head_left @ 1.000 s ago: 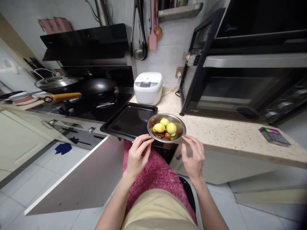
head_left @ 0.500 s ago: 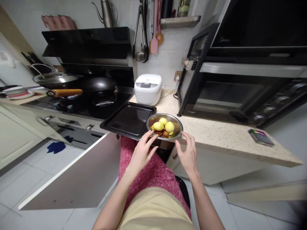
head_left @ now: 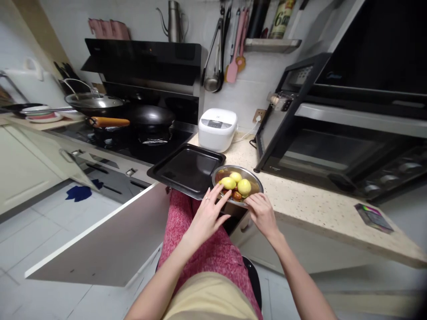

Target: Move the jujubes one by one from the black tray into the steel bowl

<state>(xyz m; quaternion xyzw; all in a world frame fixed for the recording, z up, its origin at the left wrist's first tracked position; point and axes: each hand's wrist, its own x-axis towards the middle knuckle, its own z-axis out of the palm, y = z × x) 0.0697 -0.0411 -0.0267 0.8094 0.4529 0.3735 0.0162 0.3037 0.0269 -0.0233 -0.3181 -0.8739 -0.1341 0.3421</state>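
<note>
A metal bowl [head_left: 255, 181] rests at the front of the counter, holding several yellow-green fruits [head_left: 244, 186] that look like lemons and some small reddish-brown pieces [head_left: 236, 195]. Over the bowl's near left side, my left hand [head_left: 205, 218] has its fingers spread, the fingertips close to the fruit; whether they touch cannot be seen. My right hand [head_left: 263, 214] is closed at the near right rim, thumb and fingers pinched on the bowl's edge. A black baking tray [head_left: 188, 168] lies just left of the bowl.
Behind the tray stands a white rice cooker [head_left: 217, 130]. A black wok [head_left: 151, 116] sits on the stove at left. An oven [head_left: 320, 142] occupies the right counter, with a small box [head_left: 372, 218] before it. An open cabinet door [head_left: 106, 235] juts out at lower left.
My right hand has moved left and closed onto the bowl's rim. My left hand has shifted slightly over the fruit. The whole view has turned a little left.
</note>
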